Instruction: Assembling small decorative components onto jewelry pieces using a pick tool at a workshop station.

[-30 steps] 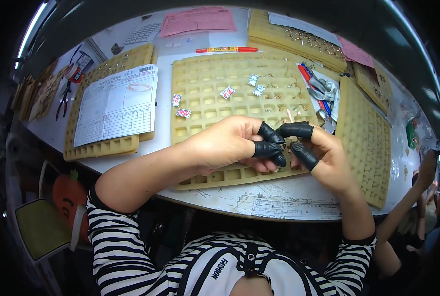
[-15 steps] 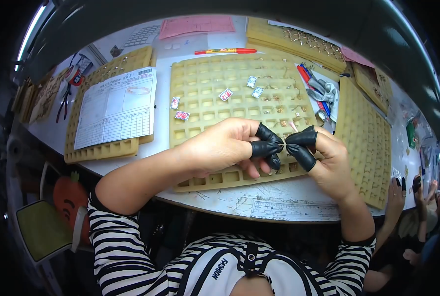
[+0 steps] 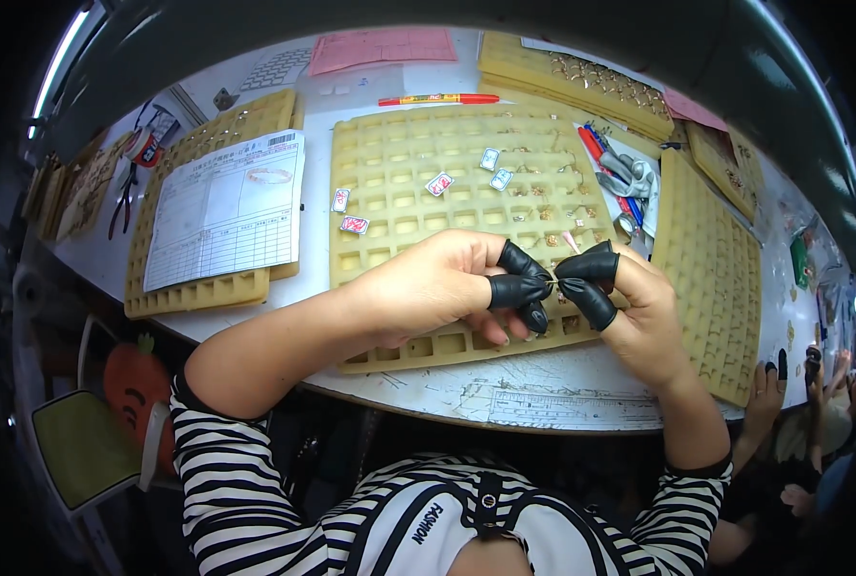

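Co-worker's hand [image 3: 764, 394] lowered, yellow tray [image 3: 380, 119], white tabletop [image 3: 418, 390], green-seated chair [image 3: 90, 446]

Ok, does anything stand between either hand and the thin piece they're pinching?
Nothing visible does: the left hand and right hand meet at the thin piece, with only their black finger coverings against it. The yellow compartment tray lies beneath, not between.

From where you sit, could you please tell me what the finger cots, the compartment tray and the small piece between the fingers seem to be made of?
Black finger cots: probably rubber or latex, close-fitting with a soft sheen.
Compartment tray: likely moulded rubber or plastic, dull yellow with rounded pocket edges.
Small piece: perhaps metal, from its pale glint.
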### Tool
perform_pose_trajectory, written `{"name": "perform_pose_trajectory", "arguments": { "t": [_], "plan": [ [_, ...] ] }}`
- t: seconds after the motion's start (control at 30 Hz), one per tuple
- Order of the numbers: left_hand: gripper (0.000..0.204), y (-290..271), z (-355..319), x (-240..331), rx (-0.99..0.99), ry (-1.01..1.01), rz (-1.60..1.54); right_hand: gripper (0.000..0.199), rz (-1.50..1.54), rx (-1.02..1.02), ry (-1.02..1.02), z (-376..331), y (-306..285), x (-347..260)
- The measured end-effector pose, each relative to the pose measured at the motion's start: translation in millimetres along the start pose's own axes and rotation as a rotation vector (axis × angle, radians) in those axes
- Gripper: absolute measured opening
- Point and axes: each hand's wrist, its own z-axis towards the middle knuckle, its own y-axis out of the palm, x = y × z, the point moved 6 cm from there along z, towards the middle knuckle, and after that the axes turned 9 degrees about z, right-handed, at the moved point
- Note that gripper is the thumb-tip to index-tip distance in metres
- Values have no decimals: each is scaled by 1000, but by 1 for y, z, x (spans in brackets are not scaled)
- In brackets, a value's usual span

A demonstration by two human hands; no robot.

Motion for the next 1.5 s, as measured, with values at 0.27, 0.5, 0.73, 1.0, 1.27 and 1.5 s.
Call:
{"name": "perform_pose_trajectory", "arguments": {
  "t": [0.27,0.5,0.73,1.0,1.27,1.5],
  "plan": [
    [20,-2,0,1,88,50,3,27,-62,171,-145,-9,-6,-6],
    [22,-3,0,3,153,98,-14,27,-297,125,-313,-13,6,-18],
    [19,-3,0,1,185,111,-10,29,-367,113,-312,-13,10,-15],
    [17,-3,1,0,181,126,-35,28,-367,135,-289,-11,9,-13],
    [18,0,0,1,70,35,-5,23,161,110,150,-4,-1,8],
    [20,-1,1,0,46,22,11,21,512,3,374,-8,13,22]
  ]
}}
